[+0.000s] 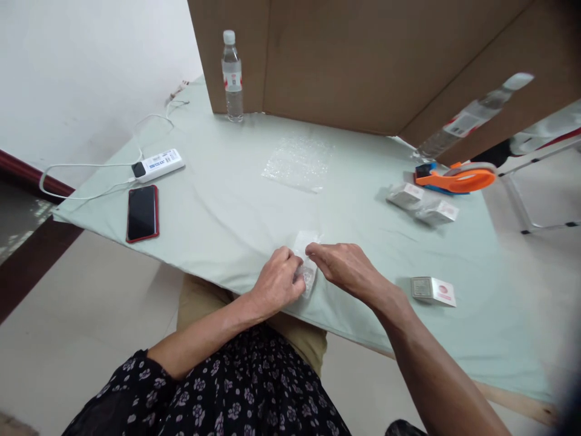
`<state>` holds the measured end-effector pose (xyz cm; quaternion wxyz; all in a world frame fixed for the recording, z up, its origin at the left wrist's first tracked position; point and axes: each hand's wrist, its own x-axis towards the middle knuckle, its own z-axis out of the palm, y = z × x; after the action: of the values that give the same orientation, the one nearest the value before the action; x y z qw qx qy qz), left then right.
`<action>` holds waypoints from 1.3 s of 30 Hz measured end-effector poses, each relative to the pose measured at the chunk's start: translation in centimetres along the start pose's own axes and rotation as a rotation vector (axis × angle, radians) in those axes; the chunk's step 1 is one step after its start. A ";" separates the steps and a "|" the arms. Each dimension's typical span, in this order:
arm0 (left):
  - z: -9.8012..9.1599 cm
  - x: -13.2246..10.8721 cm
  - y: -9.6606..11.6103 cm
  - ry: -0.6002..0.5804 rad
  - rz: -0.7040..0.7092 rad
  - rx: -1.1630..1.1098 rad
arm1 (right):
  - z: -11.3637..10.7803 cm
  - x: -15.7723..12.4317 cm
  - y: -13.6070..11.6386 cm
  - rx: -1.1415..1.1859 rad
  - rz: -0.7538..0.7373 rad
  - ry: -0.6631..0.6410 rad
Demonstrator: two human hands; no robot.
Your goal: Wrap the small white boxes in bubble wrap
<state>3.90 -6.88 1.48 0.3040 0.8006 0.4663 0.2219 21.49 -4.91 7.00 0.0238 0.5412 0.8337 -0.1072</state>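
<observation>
My left hand and my right hand meet at the near edge of the table, fingers pinched on a small clear bubble-wrap packet lying on the pale green cloth. The left fingers curl over the packet's lower part. The right fingertips press on its upper edge. A white bit of the packet sticks out above both hands. What is inside the wrap is hidden.
A small white box with a red label lies right of my right hand. Two wrapped boxes and an orange tape dispenser sit farther right. A bubble-wrap sheet, water bottles, a red phone and a power strip lie beyond.
</observation>
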 end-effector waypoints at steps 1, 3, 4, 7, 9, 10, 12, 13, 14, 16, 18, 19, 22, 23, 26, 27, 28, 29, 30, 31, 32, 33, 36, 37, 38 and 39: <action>-0.1 0.0 0.0 -0.004 0.000 0.001 | 0.2 0.1 0.0 0.005 0.002 -0.005; -0.2 -0.1 0.1 0.007 -0.002 -0.005 | 0.7 0.6 0.0 0.022 -0.003 -0.024; -0.3 -0.2 0.2 0.016 0.006 -0.011 | 0.9 0.9 0.1 0.032 -0.006 -0.033; -0.5 -0.3 0.3 0.004 0.055 -0.008 | 1.5 1.4 0.1 0.045 -0.010 -0.053; -0.6 -0.3 0.3 -0.031 0.068 0.016 | 1.8 1.2 0.3 0.062 -0.010 -0.025; -0.6 -0.2 0.3 -0.041 0.065 0.028 | 2.1 0.9 0.5 0.093 -0.006 0.009; -0.6 -0.1 0.2 -0.040 0.060 0.035 | 2.7 -0.1 0.9 0.200 0.048 0.136; -0.5 0.0 0.2 -0.033 0.059 0.028 | 3.1 -0.6 1.3 0.273 0.114 0.222; -0.5 0.0 0.2 -0.024 0.059 0.018 | 3.6 -1.2 1.7 0.353 0.200 0.302; -0.4 -0.1 0.2 -0.005 0.063 -0.002 | 4.4 -2.0 2.5 0.523 0.388 0.388; -0.4 -0.3 0.1 0.008 0.077 -0.010 | 5.0 -2.4 3.0 0.707 0.531 0.339; -0.4 -0.3 0.1 0.013 0.088 -0.008 | 5.1 -2.3 3.2 0.802 0.573 0.281; -0.4 -0.3 -0.2 0.028 0.130 0.006 | 5.2 -1.5 3.0 1.043 0.643 0.156; -0.4 -0.3 -0.3 0.034 0.145 0.010 | 5.1 -1.1 2.8 1.094 0.653 0.142; -0.4 0.1 -0.5 0.026 0.187 0.014 | 5.1 -0.3 2.4 1.171 0.659 0.159; -0.5 0.3 -0.6 0.013 0.197 0.014 | 5.2 -0.1 2.4 1.185 0.656 0.170; -0.5 0.4 -0.6 -0.001 0.206 0.013 | 5.2 0.0 2.3 1.195 0.650 0.177; -0.5 0.5 -0.6 -0.015 0.212 0.013 | 5.3 0.1 2.3 1.201 0.645 0.180; -0.5 0.5 -0.6 -0.027 0.215 0.012 | 5.4 0.2 2.3 1.205 0.641 0.181; -0.4 0.5 -0.6 -0.033 0.215 0.010 | 5.5 0.3 2.4 1.204 0.639 0.180; -0.4 0.5 -0.6 -0.036 0.213 0.007 | 5.5 0.4 2.4 1.202 0.640 0.178; -0.4 0.4 -0.6 -0.035 0.209 0.004 | 5.5 0.5 2.4 1.201 0.644 0.174; -0.4 0.3 -0.6 -0.016 0.206 0.007 | 5.4 1.1 2.6 1.210 0.667 0.169; -0.5 0.3 -0.5 -0.015 0.214 0.013 | 5.4 1.3 2.6 1.216 0.672 0.166; -0.5 0.3 -0.5 -0.021 0.226 0.021 | 5.4 1.5 2.7 1.221 0.674 0.163; -0.6 0.4 -0.5 -0.033 0.240 0.028 | 5.5 1.7 2.8 1.224 0.672 0.160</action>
<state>3.42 -6.21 1.62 0.2716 0.8584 0.3652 0.2367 22.91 -3.40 0.98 -0.3147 0.6919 0.4105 -0.5038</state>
